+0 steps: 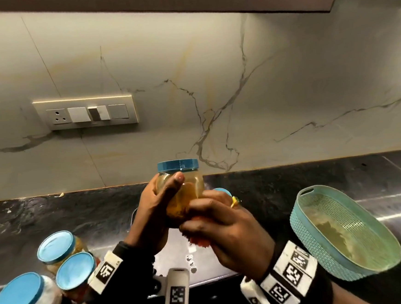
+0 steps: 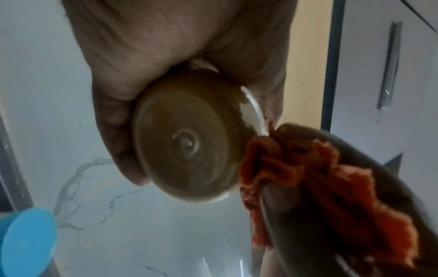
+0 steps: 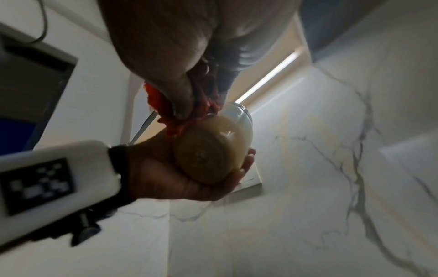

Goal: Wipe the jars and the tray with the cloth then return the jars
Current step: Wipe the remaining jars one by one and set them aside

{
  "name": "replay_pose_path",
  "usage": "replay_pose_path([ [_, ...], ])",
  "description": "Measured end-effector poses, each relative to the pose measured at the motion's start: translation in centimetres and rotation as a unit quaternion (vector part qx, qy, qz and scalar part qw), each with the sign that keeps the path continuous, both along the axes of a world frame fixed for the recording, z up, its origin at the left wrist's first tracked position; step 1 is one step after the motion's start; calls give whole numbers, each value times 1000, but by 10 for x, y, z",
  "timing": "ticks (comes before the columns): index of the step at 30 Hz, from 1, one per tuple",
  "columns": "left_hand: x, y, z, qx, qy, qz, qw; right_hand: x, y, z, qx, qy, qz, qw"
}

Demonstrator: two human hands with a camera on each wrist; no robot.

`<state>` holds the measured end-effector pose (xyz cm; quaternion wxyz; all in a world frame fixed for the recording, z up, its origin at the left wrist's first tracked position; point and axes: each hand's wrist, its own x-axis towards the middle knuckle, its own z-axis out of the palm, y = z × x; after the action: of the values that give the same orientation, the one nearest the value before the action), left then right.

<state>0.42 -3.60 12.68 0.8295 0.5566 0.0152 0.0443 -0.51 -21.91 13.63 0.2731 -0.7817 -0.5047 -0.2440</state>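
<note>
A: Where is the jar [image 1: 180, 189] right now?

B: Up off the dark counter [image 1: 293, 180], in front of the marble wall, roughly upright. The left hand [image 1: 151, 213] is wrapped round its belly, thumb on the near side, fingertips showing on the far side from the right wrist view. The right hand [image 1: 227, 229] is bunched round the red cloth [image 2: 296, 168] and presses it against the lower side of the jar, near the base.

A: How will it handle?

B: I'd judge it light to middling: clear plastic by the look of it, smooth and rounded, so it could slip or turn in the palm under rubbing. The belly grip suits it; the ridged blue lid [image 1: 178, 165] would be the other sound place to hold. The cloth is soft and crumples freely.

A: What's inside?

B: Something amber or brownish fills the lower part; the views are blurred, so I can't say what.

A: And the others?

B: Three blue-lidded jars stand close together at the near left: one with pale contents [image 1: 26, 302], one with reddish contents [image 1: 75, 274], one yellowish [image 1: 58, 249]. Another blue lid [image 1: 222, 192] peeks out behind the right hand. The teal tray [image 1: 306, 227], a basket-weave tub, sits to the right on the counter, well apart from the jars, with none in it; its floor looks smeared and stained.

A: So returning comes later?

B: I'd say so; the tray seems unwiped.
</note>
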Motion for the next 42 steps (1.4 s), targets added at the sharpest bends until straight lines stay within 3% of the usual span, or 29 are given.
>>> replay_pose_path([
  [2,1,-2,0,12,-2,-1,1000,12,-5,4,6,-1,-6,1000],
  [6,3,-10,4,25,-13,0,1000,39,-1,18,126,101,-102,982],
  [12,2,-2,3,20,-9,-4,1000,11,0,6,-4,-30,11,999],
  [17,0,-6,-1,21,-15,15,1000,40,7,15,142,121,-90,978],
  [21,-4,6,-3,-24,-11,11,1000,2,11,-6,49,26,2,998],
  [23,-7,10,-5,-12,-3,13,1000,9,8,-4,19,16,31,999],
  [27,-9,5,-3,3,5,13,1000,47,11,13,143,144,-46,978],
  [29,-9,8,-1,-14,4,8,1000,40,14,12,155,161,-63,973],
  [35,-10,27,1,-125,2,-22,992,15,15,5,70,49,-7,996],
  [42,-12,33,-2,2,-6,7,1000,14,29,-5,-20,-10,26,999],
])
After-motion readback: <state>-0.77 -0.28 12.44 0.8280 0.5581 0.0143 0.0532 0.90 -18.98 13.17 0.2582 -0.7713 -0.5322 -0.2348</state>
